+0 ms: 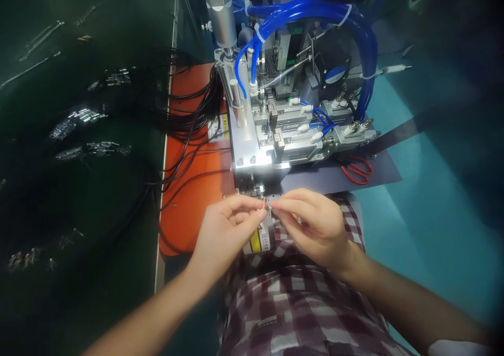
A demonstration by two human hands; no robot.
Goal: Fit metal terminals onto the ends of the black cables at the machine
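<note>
"Where were the thin wires (264,203)?"

"On my feed I saw the left hand (224,232) pinching them. The right hand (319,223) was narrowed beside them; I couldn't tell its hold."

"Around that?"

"The metal machine (244,135) stood ahead, black cables (205,97) crossed the orange board (183,232)."

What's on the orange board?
Black cables run across the orange board, with a white-and-yellow label beside the machine. The left hand covers part of its near end; anything under there can't be seen.
</note>
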